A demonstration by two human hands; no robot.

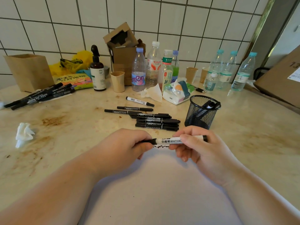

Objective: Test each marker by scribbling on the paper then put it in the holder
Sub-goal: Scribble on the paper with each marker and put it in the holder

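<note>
While both hands grip 1 whiteboard marker (177,140) at frame centre, left hand (129,143) pinching its cap and right hand (194,143) wrapping the barrel, a scribble (160,146) marks the paper (155,184); the holder (203,111) has few markers, and a pile (155,120) waits untested.

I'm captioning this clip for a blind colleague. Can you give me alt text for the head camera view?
Two hands hold a white whiteboard marker level above a sheet of paper bearing a black scribble; the left hand grips its black cap end, the right hand its barrel. Behind lie a pile of black markers and a black mesh holder on a cluttered counter.
</note>
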